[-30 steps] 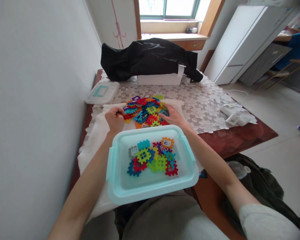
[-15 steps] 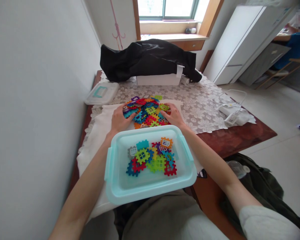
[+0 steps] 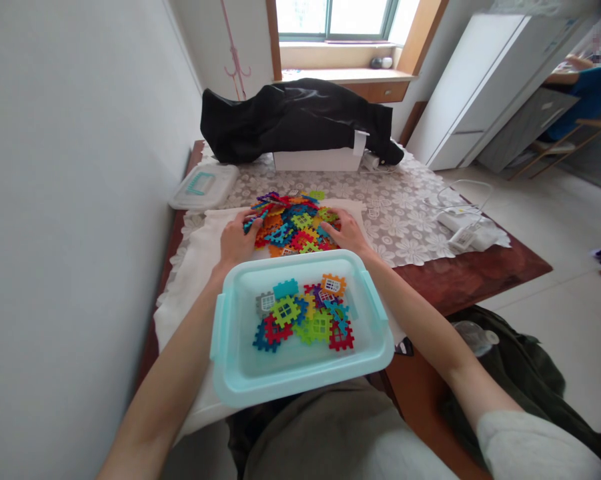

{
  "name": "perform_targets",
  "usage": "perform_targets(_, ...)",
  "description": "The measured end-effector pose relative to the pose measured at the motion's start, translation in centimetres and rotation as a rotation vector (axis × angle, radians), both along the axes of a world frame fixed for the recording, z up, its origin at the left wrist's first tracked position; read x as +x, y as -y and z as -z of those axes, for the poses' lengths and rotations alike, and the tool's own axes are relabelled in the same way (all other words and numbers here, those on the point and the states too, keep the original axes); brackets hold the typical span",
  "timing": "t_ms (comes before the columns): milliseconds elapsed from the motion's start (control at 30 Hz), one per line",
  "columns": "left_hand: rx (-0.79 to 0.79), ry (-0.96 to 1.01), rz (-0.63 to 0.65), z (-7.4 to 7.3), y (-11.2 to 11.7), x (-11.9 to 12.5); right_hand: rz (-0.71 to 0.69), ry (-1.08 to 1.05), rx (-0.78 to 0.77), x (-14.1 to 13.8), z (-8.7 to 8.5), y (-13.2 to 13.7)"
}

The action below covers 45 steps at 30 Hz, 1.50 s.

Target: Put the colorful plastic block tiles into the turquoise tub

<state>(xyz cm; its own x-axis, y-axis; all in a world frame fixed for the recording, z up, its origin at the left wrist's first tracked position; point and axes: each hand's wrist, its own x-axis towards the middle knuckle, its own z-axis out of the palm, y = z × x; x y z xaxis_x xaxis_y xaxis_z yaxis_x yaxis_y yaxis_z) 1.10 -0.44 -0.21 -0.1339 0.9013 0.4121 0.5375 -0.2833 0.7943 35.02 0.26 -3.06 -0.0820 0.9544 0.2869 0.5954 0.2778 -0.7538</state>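
Note:
A heap of colourful plastic interlocking building tiles (image 3: 300,223) lies on a white cloth (image 3: 200,267) in front of me. My left hand (image 3: 236,239) is at the heap's left side, its thumb and fingers closed on blue tiles (image 3: 261,219) tipped on edge. Opposite, my right hand (image 3: 349,232) curves round the heap's right edge, thumb and fingers apart and touching tiles; some fingertips are hidden. Nearer to me, between my forearms, a light-teal plastic tub (image 3: 300,377) holds several loose tiles (image 3: 285,311) in green, red, blue, orange, purple and grey.
The tub's lid (image 3: 205,187) lies at the table's left. Black cloth (image 3: 300,120) drapes over a white box (image 3: 317,160) at the back. A white-wrapped item (image 3: 465,230) rests at right. A wall (image 3: 80,200) stands close on the left; a person in blue (image 3: 593,100) sits far right.
My left hand has drawn slightly left and closed on blue tiles, tilting them up and uncovering orange and red ones. My right hand and the tub have hardly moved.

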Motion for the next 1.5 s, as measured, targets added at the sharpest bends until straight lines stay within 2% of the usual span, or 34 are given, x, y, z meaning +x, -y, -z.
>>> perform_targets(233, 0.045, -0.036, -0.054, -0.1, 0.3, -0.7, 0.004, -0.025, -0.002, 0.1, 0.2, -0.1)
perform_targets(467, 0.018, -0.214, -0.075, -0.4, 0.2, -0.6, -0.02, -0.03, 0.015, 0.2, 0.4, -0.3)
perform_targets(600, 0.032, -0.157, -0.129, -0.2, -0.1, -0.8, -0.021, -0.032, 0.034, 0.3, 0.5, -0.4)
perform_targets(733, 0.116, -0.081, -0.176, 0.0, 0.0, -0.9, -0.001, 0.015, 0.019, 0.2, 0.5, -0.4)
perform_targets(867, 0.205, 0.069, -0.162, -0.7, 0.4, -0.1, 0.002, 0.051, 0.023, 0.2, 0.4, -0.3)
perform_targets(967, 0.202, 0.264, -0.128, -2.4, 0.7, 0.7, 0.012, 0.068, 0.014, 0.2, 0.3, -0.3)
perform_targets(1033, 0.157, 0.369, -0.052, -4.2, 1.0, 0.9, 0.019, 0.064, 0.005, 0.2, 0.3, -0.4)
perform_targets(1100, 0.104, 0.444, 0.09, -6.4, 1.5, 0.9, 0.033, 0.062, 0.0, 0.1, 0.4, -0.4)
perform_targets(1167, 0.042, 0.468, 0.293, -9.1, 2.6, 0.8, 0.041, 0.064, -0.004, 0.1, 0.4, -0.3)
perform_targets(1267, -0.05, 0.381, 0.597, -13.2, 5.3, 1.2, 0.032, 0.073, -0.018, 0.0, 0.3, -0.1)
perform_targets(1367, -0.224, 0.14, 0.832, -16.6, 8.2, 2.6, 0.02, 0.098, -0.015, 0.0, 0.0, 0.1)
perform_targets(1433, -0.357, 0.012, 0.921, -17.9, 9.7, 3.8, 0.01, 0.109, 0.007, -0.1, -0.1, 0.2)
perform_targets(1500, -0.428, -0.044, 0.966, -18.4, 10.6, 4.9, 0.012, 0.105, 0.028, -0.1, -0.1, 0.2)
